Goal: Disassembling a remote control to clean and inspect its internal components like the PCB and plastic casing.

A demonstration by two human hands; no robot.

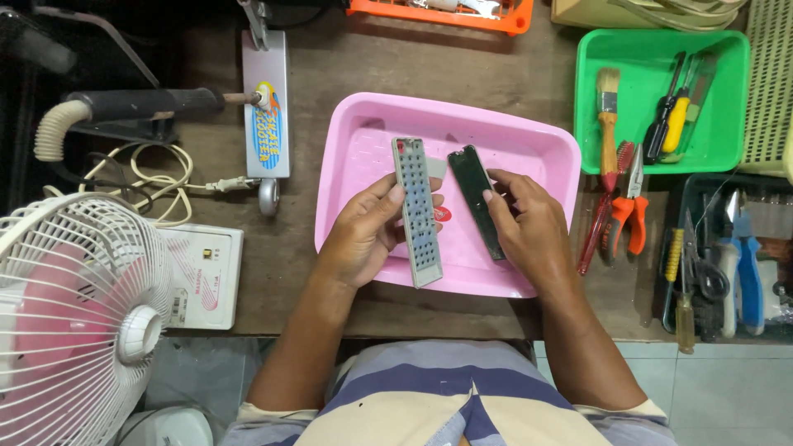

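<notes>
The left hand (363,235) held a grey shell (417,211), a long remote-control cover pierced with rows of button holes, its fingers curled round the shell's left edge and the thumb pressed on its face, so the grip was closed on it about halfway along. The shell stood nearly upright in the view, its far end rising over the pink tray (363,144) and its near end reaching past the tray's near rim. Just to the right, the right hand (529,227) pinched a dark strip (477,198), a narrow black board or panel, between thumb and fingertips near its middle; the strip tilted slightly, far end leaning left, and most of its length lay left of the palm. The two parts were near each other but apart, both held over the tray's floor. A small red piece (443,214) showed between them in the tray. The tray lay on a wooden table (347,66). To the right sat a green tray (727,66) with a brush (609,124) and screwdrivers (673,116); nearer lay orange-handled pliers (632,211). To the left stood a white fan (74,314), near, and a soldering iron (144,105), farther off.
</notes>
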